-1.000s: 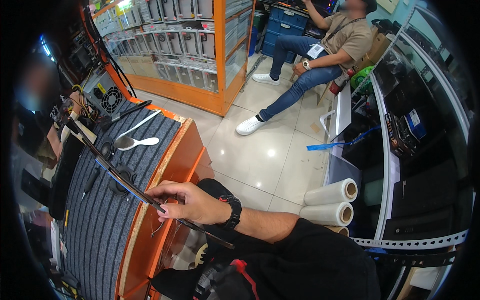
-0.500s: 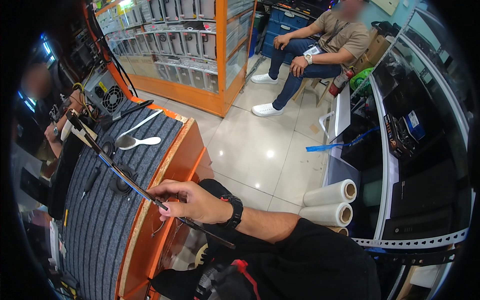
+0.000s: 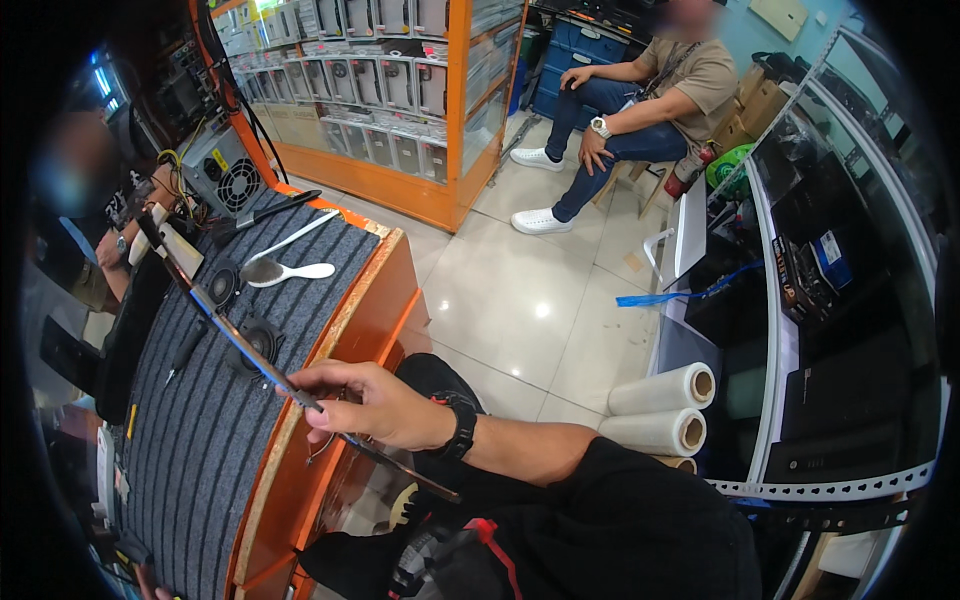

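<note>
My right hand (image 3: 375, 405), a black watch on its wrist, is closed on a long thin dark panel (image 3: 240, 347) seen almost edge-on. Thumb and fingers pinch it near its lower half. It slants from above the bench at the upper left down toward my lap, with a bluish sheen along its middle; its exact kind is unclear. Under and beside it, on the grey striped bench mat (image 3: 200, 460), lie a white-handled brush (image 3: 300, 271), round black parts (image 3: 258, 345) and a black-handled screwdriver (image 3: 186, 348). My left hand cannot be made out.
A power supply unit (image 3: 222, 172) and a black brush (image 3: 262, 212) are at the bench's far end. Beyond stands an orange display cabinet (image 3: 455, 120). One person (image 3: 690, 85) sits ahead; another (image 3: 120, 240) is at left. Plastic film rolls (image 3: 655, 432) and a metal shelf (image 3: 765, 330) stand at right.
The panel has tilted slightly, its far end shifting a little right, and my right hand has moved slightly left. The view has shifted a little. The seated person's hand has moved on the knee.
</note>
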The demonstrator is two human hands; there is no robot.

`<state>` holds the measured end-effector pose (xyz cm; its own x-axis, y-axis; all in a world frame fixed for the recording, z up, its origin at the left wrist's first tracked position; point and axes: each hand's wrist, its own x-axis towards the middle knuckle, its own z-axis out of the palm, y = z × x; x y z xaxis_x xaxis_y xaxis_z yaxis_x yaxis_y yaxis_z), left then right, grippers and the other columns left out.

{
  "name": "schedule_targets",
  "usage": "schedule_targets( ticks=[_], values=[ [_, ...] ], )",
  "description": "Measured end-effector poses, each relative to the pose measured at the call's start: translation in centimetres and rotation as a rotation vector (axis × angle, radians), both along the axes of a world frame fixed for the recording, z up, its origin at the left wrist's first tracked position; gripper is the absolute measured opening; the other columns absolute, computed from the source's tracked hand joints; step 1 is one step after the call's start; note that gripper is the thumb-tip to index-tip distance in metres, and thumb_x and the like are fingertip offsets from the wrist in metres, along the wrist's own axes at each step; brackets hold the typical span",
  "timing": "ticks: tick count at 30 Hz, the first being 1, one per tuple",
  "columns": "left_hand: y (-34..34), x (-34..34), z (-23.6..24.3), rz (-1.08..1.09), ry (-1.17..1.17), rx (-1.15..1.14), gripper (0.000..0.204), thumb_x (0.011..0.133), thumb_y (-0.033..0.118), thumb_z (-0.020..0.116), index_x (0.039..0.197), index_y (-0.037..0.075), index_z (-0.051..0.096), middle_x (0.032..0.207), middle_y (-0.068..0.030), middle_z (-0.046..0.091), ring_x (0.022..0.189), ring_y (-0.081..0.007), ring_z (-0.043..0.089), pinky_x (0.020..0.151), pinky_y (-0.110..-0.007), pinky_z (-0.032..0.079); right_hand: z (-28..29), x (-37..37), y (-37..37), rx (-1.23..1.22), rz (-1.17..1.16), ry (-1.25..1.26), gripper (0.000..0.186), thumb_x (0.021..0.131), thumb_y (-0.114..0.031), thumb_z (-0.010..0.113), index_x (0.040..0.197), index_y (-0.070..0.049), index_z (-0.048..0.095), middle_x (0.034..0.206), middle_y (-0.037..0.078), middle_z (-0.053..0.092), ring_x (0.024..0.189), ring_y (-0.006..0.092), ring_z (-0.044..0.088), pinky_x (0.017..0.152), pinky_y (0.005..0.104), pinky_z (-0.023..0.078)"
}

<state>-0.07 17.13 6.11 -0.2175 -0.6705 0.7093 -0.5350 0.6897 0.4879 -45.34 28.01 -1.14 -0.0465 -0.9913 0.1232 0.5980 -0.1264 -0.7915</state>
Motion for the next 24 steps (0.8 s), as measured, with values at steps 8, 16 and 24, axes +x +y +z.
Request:
schedule_targets(
  ticks=[8,16,24],
  values=[
    [4.1,-14.8,-2.6,-0.382,-0.05,0.499,0.087,0.098,0.064,0.058,0.15,-0.006,0.047,0.148,-0.0278,0.052,0.136,-0.0416,0.052,0.117,-0.052,0.042,0.5,1.8,-0.6,-0.201,-0.048,0.267,0.059,0.098,-0.028,0.073,0.142,0.007,0.053,0.124,0.008,0.053,0.117,0.0159,0.055,0.095,0.0299,0.057],
    [4.9,-18.6,-2.1,-0.482,0.219,0.623,0.135,0.076,0.095,0.051,0.164,-0.001,0.015,0.164,-0.0208,0.029,0.152,-0.0341,0.031,0.123,-0.05,0.021,0.8,4.5,0.0,-0.17,0.031,0.164,0.063,0.094,-0.025,0.078,0.143,0.005,0.053,0.127,0.008,0.048,0.12,0.017,0.051,0.101,0.03,0.055],
    [3.7,-17.5,-4.4,-0.622,0.517,0.731,0.129,0.079,0.09,0.056,0.161,-0.002,0.019,0.161,-0.018,0.034,0.146,-0.0306,0.038,0.121,-0.046,0.029,0.9,5.5,-0.3,-0.212,0.035,0.301,0.066,0.09,-0.023,0.081,0.144,0.004,0.052,0.127,0.008,0.048,0.121,0.0174,0.053,0.105,0.0329,0.05]
  ],
)
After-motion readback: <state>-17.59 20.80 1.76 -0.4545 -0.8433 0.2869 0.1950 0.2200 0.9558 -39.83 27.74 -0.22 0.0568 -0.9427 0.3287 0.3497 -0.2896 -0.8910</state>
